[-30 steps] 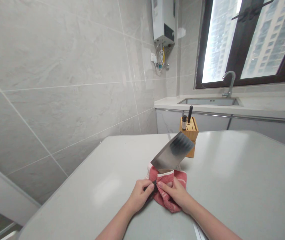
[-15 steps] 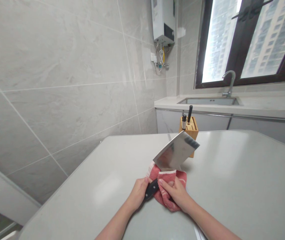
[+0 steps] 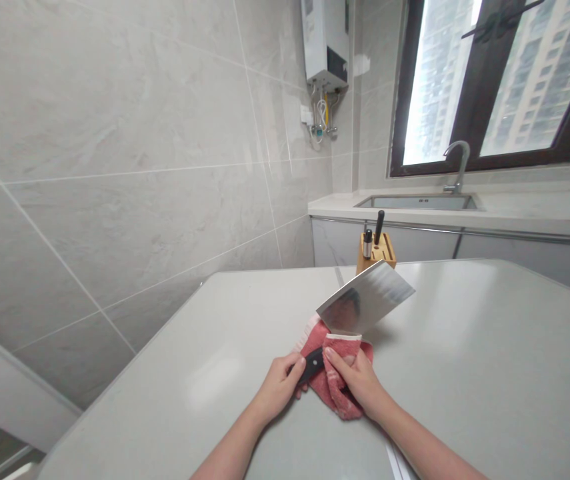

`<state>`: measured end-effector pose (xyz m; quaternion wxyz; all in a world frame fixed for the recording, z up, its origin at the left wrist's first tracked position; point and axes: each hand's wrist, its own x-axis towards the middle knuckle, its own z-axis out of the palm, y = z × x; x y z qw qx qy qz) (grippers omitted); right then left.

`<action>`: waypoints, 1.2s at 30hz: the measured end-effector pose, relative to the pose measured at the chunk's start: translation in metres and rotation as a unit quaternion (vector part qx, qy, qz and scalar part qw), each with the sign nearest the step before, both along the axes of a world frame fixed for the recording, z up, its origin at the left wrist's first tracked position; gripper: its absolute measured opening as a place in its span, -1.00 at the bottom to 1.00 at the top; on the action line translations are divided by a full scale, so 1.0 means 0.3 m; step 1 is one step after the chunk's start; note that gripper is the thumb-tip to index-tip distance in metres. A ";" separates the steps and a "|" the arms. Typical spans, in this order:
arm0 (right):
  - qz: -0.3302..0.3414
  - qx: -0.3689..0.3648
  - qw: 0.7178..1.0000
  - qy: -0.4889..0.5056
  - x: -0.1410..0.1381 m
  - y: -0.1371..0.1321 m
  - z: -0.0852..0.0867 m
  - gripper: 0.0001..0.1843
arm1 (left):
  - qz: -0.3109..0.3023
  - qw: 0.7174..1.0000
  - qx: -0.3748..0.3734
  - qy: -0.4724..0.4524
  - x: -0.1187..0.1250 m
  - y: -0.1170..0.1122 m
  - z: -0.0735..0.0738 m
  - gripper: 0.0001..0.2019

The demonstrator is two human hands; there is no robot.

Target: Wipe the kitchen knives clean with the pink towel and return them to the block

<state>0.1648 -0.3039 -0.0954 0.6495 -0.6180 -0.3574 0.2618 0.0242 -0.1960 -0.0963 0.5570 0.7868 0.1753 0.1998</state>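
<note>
My left hand (image 3: 279, 388) grips the black handle (image 3: 312, 367) of a steel Chinese cleaver, whose wide, shiny blade (image 3: 365, 298) rises up and to the right. My right hand (image 3: 353, 382) pinches a pink-and-white towel (image 3: 337, 390) folded around the blade's lower part near the handle. The towel hides the heel of the blade and part of the handle. Its lower folds hang close to the pale tabletop (image 3: 465, 320), and I cannot tell whether they touch it.
Behind the blade, a bamboo knife block (image 3: 372, 262) holds two dark-handled tools. Beyond it are a stone counter (image 3: 529, 213) with a steel sink (image 3: 417, 203) and a curved faucet (image 3: 459, 160). A white water heater (image 3: 325, 43) hangs on the tiled wall.
The cleaver has rotated, its blade swinging further right and showing more of its flat face. More of the handle shows now, and the towel sits lower on the blade.
</note>
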 end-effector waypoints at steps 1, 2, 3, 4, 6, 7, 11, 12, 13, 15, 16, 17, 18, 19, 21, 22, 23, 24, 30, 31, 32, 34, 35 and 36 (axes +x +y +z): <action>0.005 0.001 1.000 -0.012 0.000 -0.001 0.000 -0.63 | -0.002 1.000 0.002 0.002 0.000 0.000 -0.001 -0.57; 0.010 0.002 1.000 -0.024 0.001 -0.001 -0.001 -0.63 | -0.004 1.000 0.004 0.003 0.001 0.001 -0.002 -0.57; 0.012 0.002 0.999 -0.032 0.002 -0.001 -0.003 -0.63 | -0.005 1.000 0.006 0.005 0.001 0.002 -0.005 -0.57; 0.012 0.001 0.999 -0.035 0.003 -0.001 -0.005 -0.63 | -0.005 1.000 0.007 0.007 0.002 0.003 -0.007 -0.57; 0.013 0.000 0.999 -0.035 0.007 0.003 -0.011 -0.62 | -0.009 1.000 0.007 0.013 0.002 0.004 -0.010 -0.57; 0.014 -0.001 0.999 -0.033 0.008 0.005 -0.014 -0.62 | -0.011 1.000 0.008 0.016 0.002 0.004 -0.010 -0.57; 0.019 -0.003 1.000 -0.024 0.013 0.009 -0.022 -0.61 | -0.012 0.998 0.054 0.008 -0.002 0.002 0.005 -0.58; 0.020 -0.004 1.000 -0.022 0.013 0.009 -0.022 -0.61 | -0.012 0.998 0.068 0.002 -0.003 0.001 0.011 -0.58; 0.021 -0.004 1.000 -0.020 0.013 0.008 -0.021 -0.61 | -0.013 0.997 0.078 -0.003 -0.003 0.000 0.015 -0.59; 0.022 -0.001 1.000 -0.017 0.012 0.006 -0.018 -0.61 | -0.016 0.996 0.084 -0.007 -0.004 -0.001 0.023 -0.59; 0.023 -0.001 1.000 -0.017 0.011 0.006 -0.017 -0.61 | -0.017 0.996 0.085 -0.007 -0.004 -0.001 0.025 -0.60; 0.023 0.000 1.000 -0.018 0.011 0.005 -0.016 -0.60 | -0.017 0.996 0.086 -0.007 -0.004 -0.001 0.026 -0.60; 0.024 0.000 1.000 -0.019 0.011 0.005 -0.015 -0.60 | -0.016 0.996 0.088 -0.008 -0.005 -0.001 0.026 -0.60; 0.025 0.001 0.999 -0.020 0.011 0.005 -0.016 -0.60 | -0.015 0.996 0.091 -0.010 -0.005 -0.001 0.027 -0.61; 0.027 0.004 0.999 -0.021 0.010 0.005 -0.017 -0.61 | -0.013 0.995 0.095 -0.012 -0.006 -0.001 0.026 -0.61; 0.028 0.006 0.999 -0.021 0.010 0.005 -0.018 -0.61 | -0.011 0.995 0.097 -0.013 -0.006 -0.001 0.027 -0.61; 0.028 0.007 0.999 -0.020 0.009 0.005 -0.018 -0.61 | -0.010 0.995 0.098 -0.014 -0.006 -0.001 0.027 -0.61; 0.028 0.008 0.999 -0.021 0.008 0.005 -0.019 -0.62 | -0.009 0.995 0.100 -0.014 -0.006 0.000 0.027 -0.61; 0.028 0.003 0.999 -0.017 0.009 0.007 -0.016 -0.62 | -0.005 0.994 0.105 -0.019 -0.007 0.006 0.026 -0.63; 0.029 0.002 0.999 -0.019 0.010 0.007 -0.015 -0.63 | -0.005 0.994 0.104 -0.020 -0.007 0.006 0.026 -0.63; 0.028 0.002 0.999 -0.022 0.011 0.007 -0.014 -0.62 | -0.005 0.994 0.103 -0.020 -0.007 0.006 0.026 -0.64; 0.023 0.002 0.999 -0.030 0.012 0.008 -0.013 -0.62 | -0.001 0.994 0.104 -0.021 -0.007 0.005 0.025 -0.64; 0.023 0.001 0.999 -0.032 0.012 0.008 -0.012 -0.61 | 0.001 0.994 0.104 -0.022 -0.007 0.005 0.025 -0.64; 0.023 0.000 0.999 -0.032 0.012 0.007 -0.010 -0.61 | 0.003 0.994 0.104 -0.022 -0.006 0.005 0.025 -0.64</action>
